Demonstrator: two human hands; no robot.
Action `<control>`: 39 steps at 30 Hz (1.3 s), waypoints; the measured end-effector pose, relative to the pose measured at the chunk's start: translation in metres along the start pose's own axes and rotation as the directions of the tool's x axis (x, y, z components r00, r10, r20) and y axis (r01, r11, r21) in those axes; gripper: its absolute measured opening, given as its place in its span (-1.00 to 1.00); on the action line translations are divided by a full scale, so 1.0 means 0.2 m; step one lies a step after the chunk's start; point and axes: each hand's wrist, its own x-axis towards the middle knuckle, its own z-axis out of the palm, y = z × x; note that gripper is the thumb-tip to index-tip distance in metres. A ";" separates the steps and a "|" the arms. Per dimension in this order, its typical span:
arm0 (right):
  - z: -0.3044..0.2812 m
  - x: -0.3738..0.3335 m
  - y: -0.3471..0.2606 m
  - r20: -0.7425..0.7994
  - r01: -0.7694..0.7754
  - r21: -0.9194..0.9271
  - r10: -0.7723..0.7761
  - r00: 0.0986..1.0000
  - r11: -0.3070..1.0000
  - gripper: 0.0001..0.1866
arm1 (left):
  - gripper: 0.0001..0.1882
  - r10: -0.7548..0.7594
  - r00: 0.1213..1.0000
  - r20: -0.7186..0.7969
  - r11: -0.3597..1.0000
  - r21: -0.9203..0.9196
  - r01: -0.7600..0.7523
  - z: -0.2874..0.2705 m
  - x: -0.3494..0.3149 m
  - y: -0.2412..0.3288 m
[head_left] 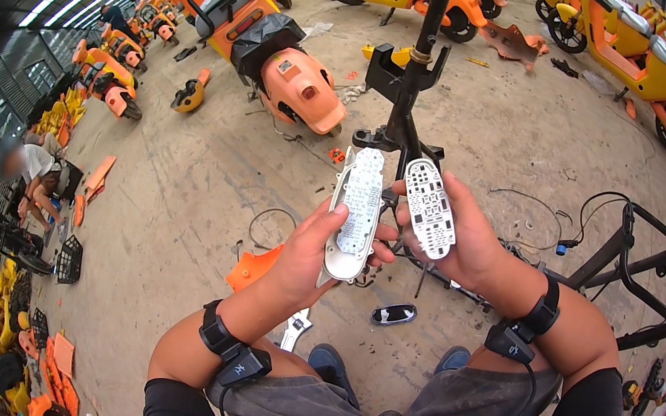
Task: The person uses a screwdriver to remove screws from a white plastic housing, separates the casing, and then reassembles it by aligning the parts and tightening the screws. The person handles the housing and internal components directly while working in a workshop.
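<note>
My left hand (322,236) grips a long white plastic housing (344,265) with rounded ends and small tabs along its rim. A pale circuit board (362,204) lies against its open face, under my thumb. Close to its right, my right hand (467,232) holds a white oval panel (429,209) with many dark cut-outs, some shaped like display digits. The two pieces are apart, both tilted toward me. On the floor below them rests a dark, glossy oval cover (394,314) with a pale rim.
A black scooter frame (407,99) stands just beyond my hands, and its tubing (620,259) reaches to the right. An orange scooter (300,83) is at upper left. Orange panels and loose cables lie on the concrete floor (200,231). Another person (39,168) sits far left.
</note>
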 end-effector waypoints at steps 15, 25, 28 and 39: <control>0.11 -0.04 -0.01 -0.176 0.020 -0.461 -0.114 0.978 0.887 -0.64 | -0.33 0.101 0.995 -0.022 0.880 0.468 -0.079 0.06 -0.01 -0.05; 0.08 -0.02 0.00 -0.125 0.100 -0.589 -0.212 0.969 0.802 -0.76 | -0.34 0.031 0.998 -0.059 0.887 0.462 0.000 0.06 0.01 -0.06; 0.09 -0.03 -0.01 -0.128 0.100 -0.595 -0.217 0.968 0.798 -0.78 | -0.36 -0.067 0.997 -0.024 0.959 0.275 0.071 0.00 0.03 -0.06; 0.03 -0.02 -0.02 -0.291 -0.065 -0.200 0.004 0.957 0.978 -0.73 | -0.57 -0.248 0.969 -0.019 0.926 0.288 0.243 -0.07 0.00 -0.07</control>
